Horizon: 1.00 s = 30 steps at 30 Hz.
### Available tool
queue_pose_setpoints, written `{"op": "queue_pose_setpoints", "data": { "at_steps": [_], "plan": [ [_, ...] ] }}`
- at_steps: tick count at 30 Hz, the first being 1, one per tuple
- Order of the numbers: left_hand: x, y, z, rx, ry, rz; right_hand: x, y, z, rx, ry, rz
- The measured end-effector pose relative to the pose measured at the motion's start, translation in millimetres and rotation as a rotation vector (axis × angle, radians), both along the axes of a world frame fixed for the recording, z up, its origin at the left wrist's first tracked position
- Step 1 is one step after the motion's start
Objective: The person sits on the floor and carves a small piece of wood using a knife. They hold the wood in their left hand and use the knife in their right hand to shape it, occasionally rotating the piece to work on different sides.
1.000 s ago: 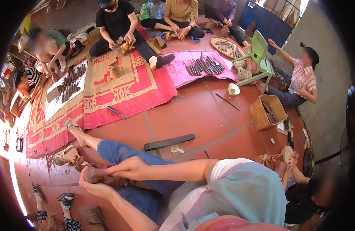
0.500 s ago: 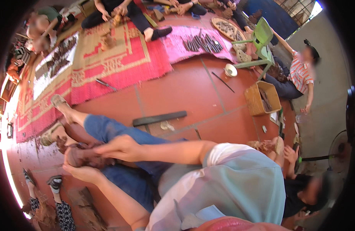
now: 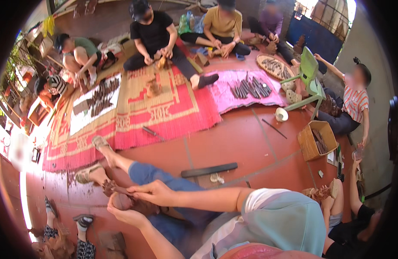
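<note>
A reddish-brown carved piece, seemingly wood, (image 3: pixel 140 206) rests over my lap, with a rounded end and a knobbly far end. My left hand (image 3: pixel 126 216) cups its rounded end from below, fingers curled against it. Just above it, my right hand (image 3: pixel 155 193) is closed, its fingertips pinched close to the top of the piece. Whatever those fingers hold is hidden or too small to make out. Both forearms reach leftward over my blue trousers (image 3: pixel 164 179).
A dark flat bar (image 3: pixel 209 169) lies on the red tiles beyond my legs. Farther off are a patterned red mat (image 3: pixel 173 121), a pink cloth with several dark tools (image 3: pixel 251 87), a wooden box (image 3: pixel 309 144), a green chair (image 3: pixel 309 69) and several seated people.
The view has tilted up and swung left, so more of the seated people shows. My hands remain together at the brown piece. At right, two people's hands now meet around a clear object.
</note>
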<state>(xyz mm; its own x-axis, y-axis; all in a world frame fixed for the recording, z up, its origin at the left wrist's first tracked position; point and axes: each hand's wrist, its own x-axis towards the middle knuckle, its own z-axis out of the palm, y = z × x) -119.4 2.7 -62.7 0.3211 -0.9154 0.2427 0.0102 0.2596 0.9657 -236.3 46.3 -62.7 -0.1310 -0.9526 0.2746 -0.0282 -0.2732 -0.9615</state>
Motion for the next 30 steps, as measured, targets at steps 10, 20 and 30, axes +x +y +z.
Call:
{"op": "queue_pose_setpoints", "data": {
  "at_steps": [10, 20, 30],
  "plan": [
    [12, 7, -8, -0.094, -0.109, 0.062, 21, -10, 46, 0.086, 0.312, -0.091],
    [2, 9, 8, -0.190, -0.285, 0.071, -49, 56, -57, 0.265, -0.130, -0.253],
    [-18, 11, 33, 0.138, 0.234, -0.111, -11, -21, 40, -0.083, 0.348, -0.034]
  ]
}}
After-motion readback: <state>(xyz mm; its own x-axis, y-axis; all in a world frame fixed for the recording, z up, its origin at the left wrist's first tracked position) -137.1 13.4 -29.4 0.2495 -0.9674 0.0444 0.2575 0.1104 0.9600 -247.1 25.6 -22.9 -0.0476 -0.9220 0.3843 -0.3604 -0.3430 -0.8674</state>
